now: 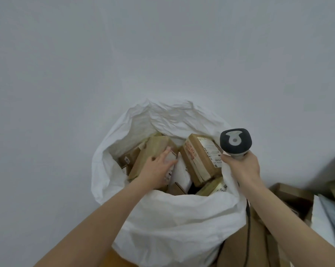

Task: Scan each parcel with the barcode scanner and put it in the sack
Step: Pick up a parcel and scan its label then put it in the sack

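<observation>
A white sack [174, 218] stands open below me, holding several brown cardboard parcels. My left hand [157, 168] reaches inside it and lies with straight fingers on a brown parcel [153, 149] at the sack's left side. Another taped brown parcel [199, 158] with a white label lies to the right of it. My right hand [241, 166] grips the handle of a grey barcode scanner [236, 141] over the sack's right rim. The scanner's cable hangs down along the sack.
Brown cardboard boxes [290, 193] and pale plastic mailers [328, 218] lie at the lower right. More cardboard [239, 247] stands against the sack's near side. A plain pale wall fills the view behind the sack.
</observation>
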`<control>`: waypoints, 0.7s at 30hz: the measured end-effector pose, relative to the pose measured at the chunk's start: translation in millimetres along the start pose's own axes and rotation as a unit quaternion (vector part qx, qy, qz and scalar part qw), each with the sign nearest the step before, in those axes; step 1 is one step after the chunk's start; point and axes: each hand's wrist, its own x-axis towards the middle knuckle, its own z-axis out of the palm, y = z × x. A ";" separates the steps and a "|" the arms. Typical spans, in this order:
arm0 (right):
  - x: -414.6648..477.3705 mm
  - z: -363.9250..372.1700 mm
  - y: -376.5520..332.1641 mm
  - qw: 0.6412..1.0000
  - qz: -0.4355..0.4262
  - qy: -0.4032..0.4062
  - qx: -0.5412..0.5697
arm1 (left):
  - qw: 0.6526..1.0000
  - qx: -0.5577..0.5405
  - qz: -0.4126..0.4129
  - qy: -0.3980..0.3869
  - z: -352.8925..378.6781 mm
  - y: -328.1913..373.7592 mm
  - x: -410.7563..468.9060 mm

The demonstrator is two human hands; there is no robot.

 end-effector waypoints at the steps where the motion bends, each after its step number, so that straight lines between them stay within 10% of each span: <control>1: 0.3 -0.6 0.9 1.000 0.005 0.001 0.001 | 0.999 -0.034 0.015 0.030 0.8 -0.3 -1.4; 16: -33.6 -62.6 17.9 0.982 0.128 0.049 0.132 | 0.975 -0.182 -0.112 -0.070 -9.6 1.5 30.2; 21: -64.7 -97.4 37.4 0.962 0.183 0.060 0.194 | 0.969 -0.208 -0.101 0.092 -59.4 60.2 38.8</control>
